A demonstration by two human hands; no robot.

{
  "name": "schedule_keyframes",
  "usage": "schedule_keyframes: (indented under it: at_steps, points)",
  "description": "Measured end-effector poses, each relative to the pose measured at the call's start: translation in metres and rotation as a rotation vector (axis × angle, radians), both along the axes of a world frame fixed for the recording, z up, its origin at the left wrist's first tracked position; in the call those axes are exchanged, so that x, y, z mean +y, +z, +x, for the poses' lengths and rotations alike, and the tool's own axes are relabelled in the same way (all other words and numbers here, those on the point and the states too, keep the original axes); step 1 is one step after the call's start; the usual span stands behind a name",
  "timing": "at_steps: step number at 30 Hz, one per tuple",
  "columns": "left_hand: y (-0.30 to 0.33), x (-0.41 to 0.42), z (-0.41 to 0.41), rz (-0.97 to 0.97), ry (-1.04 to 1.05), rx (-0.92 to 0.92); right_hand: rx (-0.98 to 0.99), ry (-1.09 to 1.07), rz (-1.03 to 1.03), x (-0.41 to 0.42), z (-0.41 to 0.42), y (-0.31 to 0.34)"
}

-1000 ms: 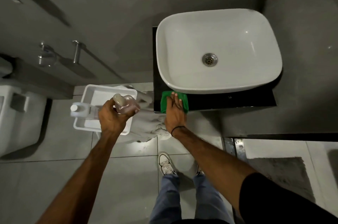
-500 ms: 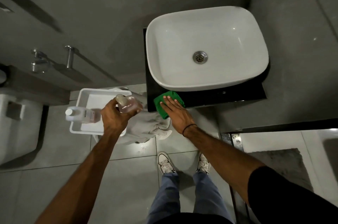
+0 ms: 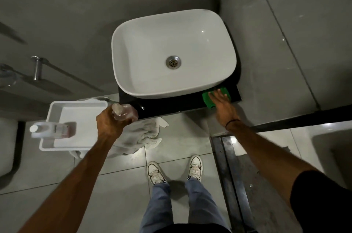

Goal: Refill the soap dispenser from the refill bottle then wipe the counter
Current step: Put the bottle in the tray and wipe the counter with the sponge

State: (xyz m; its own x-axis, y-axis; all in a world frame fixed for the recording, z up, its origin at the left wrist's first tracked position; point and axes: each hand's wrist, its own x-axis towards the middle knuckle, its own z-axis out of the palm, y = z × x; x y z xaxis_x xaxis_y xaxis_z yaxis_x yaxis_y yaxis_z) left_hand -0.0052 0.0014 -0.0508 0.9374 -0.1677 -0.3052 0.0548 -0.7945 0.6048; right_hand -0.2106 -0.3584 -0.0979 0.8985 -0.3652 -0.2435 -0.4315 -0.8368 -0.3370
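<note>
My left hand (image 3: 110, 121) grips the clear soap dispenser (image 3: 124, 112) with pinkish liquid, held just off the black counter's left front corner. My right hand (image 3: 223, 104) lies flat, fingers spread, on a green cloth (image 3: 208, 99) at the right end of the black counter (image 3: 171, 105), in front of the white basin (image 3: 173, 53). The refill bottle (image 3: 50, 129), clear with a white cap, lies on its side in a white tray (image 3: 76, 107) to the left.
A crumpled white towel (image 3: 144, 135) lies under the tray, near the counter's left end. Grey walls close in behind and to the right. My feet (image 3: 175, 169) stand on grey floor tiles. A metal threshold strip (image 3: 226, 156) runs along the right. A toilet (image 3: 7, 149) stands far left.
My right hand has slid the green cloth from the counter's left end along its front to the right end. The left hand keeps holding the dispenser near the left corner.
</note>
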Motion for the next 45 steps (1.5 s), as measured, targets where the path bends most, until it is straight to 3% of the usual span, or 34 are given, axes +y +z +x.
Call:
schedule_keyframes:
  at_steps: [5,13,21,24,26,30,32,34,36,40,43,45]
  points:
    - [-0.005,-0.008,0.004,0.011,0.016,0.03,0.041,-0.111,-0.031,-0.048,-0.016,0.003]
    - [-0.007,-0.019,0.011,0.025,-0.021,0.003,0.089,-0.203,-0.058,-0.034,-0.007,0.007]
    - [-0.01,-0.017,0.007,-0.198,-0.034,-0.025,0.121,-0.464,0.055,0.016,-0.009,0.025]
    - [-0.019,-0.011,-0.018,-0.204,0.29,0.016,0.044,-0.605,0.324,0.049,-0.002,0.034]
    - [-0.024,-0.008,-0.045,-0.239,0.434,0.091,-0.019,-0.737,0.653,0.08,0.007,0.038]
    - [-0.026,0.006,-0.086,-0.516,0.398,0.514,0.094,-0.882,1.379,0.157,0.025,0.041]
    - [-0.026,0.019,-0.091,-0.619,0.293,0.74,0.198,-0.794,1.535,0.189,0.037,0.04]
    - [-0.027,0.036,-0.09,-0.68,0.261,0.83,0.256,-0.713,1.603,0.217,0.053,0.041]
    - [-0.031,0.056,-0.082,-0.644,0.354,0.728,0.22,-0.637,1.419,0.239,0.071,0.042]
    - [-0.035,0.103,-0.051,-0.501,0.508,0.506,0.029,-0.294,0.488,0.246,0.097,0.036]
    - [-0.038,0.138,-0.011,-0.42,0.49,0.381,0.106,-0.042,0.141,0.242,0.11,0.02]
    - [-0.042,0.158,0.025,-0.369,0.472,0.354,0.199,0.011,0.064,0.242,0.116,0.006]
